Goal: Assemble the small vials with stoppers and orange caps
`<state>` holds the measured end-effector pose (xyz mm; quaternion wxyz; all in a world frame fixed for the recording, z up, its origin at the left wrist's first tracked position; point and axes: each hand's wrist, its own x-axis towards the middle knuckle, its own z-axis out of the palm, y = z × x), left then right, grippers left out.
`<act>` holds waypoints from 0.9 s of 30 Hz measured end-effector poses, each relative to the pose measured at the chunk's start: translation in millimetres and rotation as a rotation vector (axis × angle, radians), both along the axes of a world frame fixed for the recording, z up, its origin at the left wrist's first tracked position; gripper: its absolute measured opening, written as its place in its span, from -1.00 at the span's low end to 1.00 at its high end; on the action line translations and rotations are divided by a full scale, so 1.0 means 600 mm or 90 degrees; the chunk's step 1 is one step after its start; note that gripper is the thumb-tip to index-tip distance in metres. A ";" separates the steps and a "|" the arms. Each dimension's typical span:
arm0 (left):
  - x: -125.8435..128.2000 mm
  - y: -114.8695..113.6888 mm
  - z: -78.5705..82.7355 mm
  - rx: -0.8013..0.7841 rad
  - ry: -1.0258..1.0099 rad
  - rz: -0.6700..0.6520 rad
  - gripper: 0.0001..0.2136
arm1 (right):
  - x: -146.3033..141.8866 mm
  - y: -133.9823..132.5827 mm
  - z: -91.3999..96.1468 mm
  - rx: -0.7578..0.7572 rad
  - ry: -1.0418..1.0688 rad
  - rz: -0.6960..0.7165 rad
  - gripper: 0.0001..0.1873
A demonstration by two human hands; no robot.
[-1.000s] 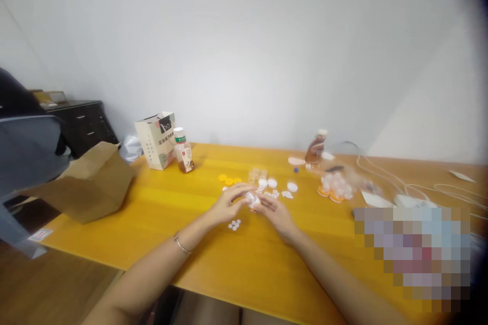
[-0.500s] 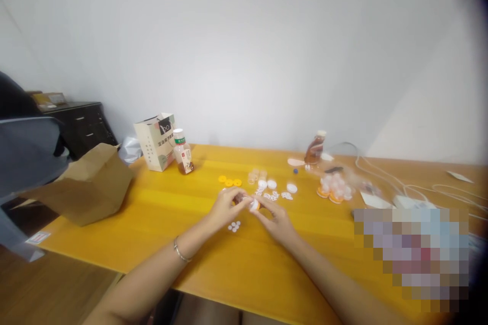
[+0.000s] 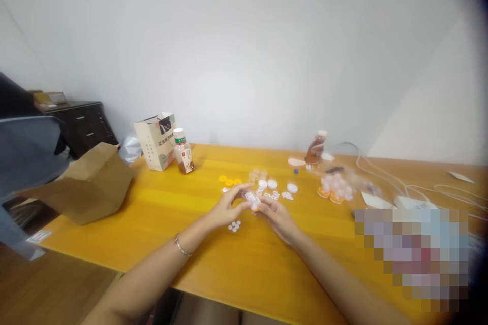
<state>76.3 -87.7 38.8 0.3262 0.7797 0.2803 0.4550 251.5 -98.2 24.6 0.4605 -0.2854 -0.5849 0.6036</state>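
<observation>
My left hand [image 3: 227, 208] and my right hand [image 3: 277, 216] meet above the middle of the yellow table [image 3: 160, 213]. Both pinch a small clear bottle with an orange base [image 3: 251, 201] between their fingertips. A wrist bangle [image 3: 181, 246] sits on my left forearm. Just below the hands lies a small cluster of white tablets [image 3: 234, 225]. Beyond them are white caps [image 3: 271, 184], yellow caps [image 3: 229, 181] and scattered white pieces [image 3: 277, 195].
A paper gift bag [image 3: 155, 139] and a drink bottle [image 3: 183, 151] stand at the back left, a brown paper bag [image 3: 87, 183] at the left edge. A brown bottle [image 3: 315, 148], a bag of small orange-based bottles [image 3: 335, 188] and white cables [image 3: 400, 183] lie right.
The hands stay together over the same spot. The small bottle has been turned between the fingers, with only slight shifts of the fingertips.
</observation>
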 end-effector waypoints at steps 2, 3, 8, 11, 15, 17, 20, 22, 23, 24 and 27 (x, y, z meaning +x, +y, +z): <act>0.002 0.003 -0.003 -0.024 -0.023 -0.017 -0.63 | 0.002 0.003 -0.003 -0.013 0.015 0.007 -0.71; 0.003 0.004 -0.005 -0.030 -0.031 -0.011 -0.66 | 0.002 0.004 -0.004 -0.013 0.010 0.003 -0.70; 0.010 0.003 -0.007 -0.062 -0.057 0.105 -0.77 | -0.004 0.003 -0.004 0.063 -0.058 -0.088 -0.69; 0.018 0.001 -0.011 -0.090 -0.073 0.152 -0.82 | -0.004 -0.004 -0.005 0.174 -0.125 -0.155 -0.70; 0.028 0.002 -0.025 -0.173 -0.114 0.209 -0.75 | -0.001 -0.015 -0.007 0.342 -0.225 -0.233 -0.75; 0.027 0.002 -0.029 -0.178 -0.094 0.242 -0.70 | -0.003 -0.017 -0.007 0.349 -0.229 -0.222 -0.75; 0.019 -0.004 -0.021 -0.103 -0.011 0.239 -0.75 | -0.009 -0.013 -0.005 0.233 -0.174 -0.135 -0.75; 0.012 -0.009 -0.008 -0.021 0.027 0.177 -0.77 | -0.010 -0.008 -0.004 0.149 -0.118 -0.091 -0.74; 0.008 -0.011 -0.001 0.022 0.039 0.132 -0.74 | -0.010 -0.005 -0.003 0.122 -0.098 -0.079 -0.74; 0.005 -0.012 0.004 0.059 0.049 0.088 -0.70 | -0.009 -0.002 -0.002 0.104 -0.086 -0.074 -0.73; 0.000 -0.010 0.009 0.111 0.064 0.019 -0.72 | -0.004 0.002 -0.003 0.092 -0.086 -0.080 -0.71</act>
